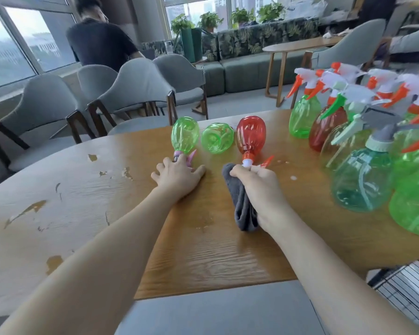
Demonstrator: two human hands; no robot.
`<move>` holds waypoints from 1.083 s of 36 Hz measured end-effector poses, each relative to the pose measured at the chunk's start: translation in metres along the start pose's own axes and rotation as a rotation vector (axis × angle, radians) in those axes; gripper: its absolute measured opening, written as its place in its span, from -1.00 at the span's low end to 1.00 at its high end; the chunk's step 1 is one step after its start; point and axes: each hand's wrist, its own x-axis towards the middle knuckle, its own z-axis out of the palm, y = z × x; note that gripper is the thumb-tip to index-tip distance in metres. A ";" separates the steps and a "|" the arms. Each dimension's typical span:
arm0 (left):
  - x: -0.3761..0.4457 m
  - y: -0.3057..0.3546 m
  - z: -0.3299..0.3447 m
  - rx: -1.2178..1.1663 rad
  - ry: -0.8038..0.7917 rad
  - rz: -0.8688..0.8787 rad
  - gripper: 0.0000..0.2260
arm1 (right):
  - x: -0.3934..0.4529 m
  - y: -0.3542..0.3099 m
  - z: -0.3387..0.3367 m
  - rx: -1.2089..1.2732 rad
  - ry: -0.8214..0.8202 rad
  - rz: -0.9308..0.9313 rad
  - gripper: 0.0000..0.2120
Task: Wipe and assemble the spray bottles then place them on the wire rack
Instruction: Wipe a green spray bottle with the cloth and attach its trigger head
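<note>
Three bottles lie on the wooden table (107, 189): a green bottle with a pink spray head (184, 135), a green bottle without a head (217, 138), and a red bottle with an orange-and-white head (250, 139). My left hand (179, 176) rests on the table with its fingers over the pink head. My right hand (259, 182) grips a dark grey cloth (242, 209) and touches the red bottle's spray head. Several assembled bottles (363, 180) stand at the right.
A wire rack (406, 293) shows at the lower right, below the table edge. Grey chairs (136, 93) stand beyond the far edge. A person in a dark shirt (99, 42) sits with their back turned near the window.
</note>
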 end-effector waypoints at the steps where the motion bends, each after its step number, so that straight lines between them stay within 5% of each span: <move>1: 0.000 -0.001 -0.001 -0.012 0.007 0.005 -0.45 | -0.001 0.000 0.001 -0.002 0.000 -0.004 -0.81; 10: -0.036 -0.017 -0.022 -0.013 0.057 0.040 -0.56 | -0.015 0.000 -0.003 -0.037 -0.015 -0.024 -0.76; 21: -0.084 -0.017 -0.111 -0.075 0.051 0.307 -0.59 | -0.046 -0.001 -0.015 -0.003 -0.027 -0.011 -0.89; 30: -0.104 0.035 -0.165 -0.055 -0.173 0.390 -0.55 | -0.059 0.001 -0.025 0.035 -0.017 0.016 -0.77; 39: -0.089 0.040 -0.156 -0.182 -0.156 0.454 -0.58 | -0.054 0.001 -0.031 0.022 -0.003 0.015 -0.86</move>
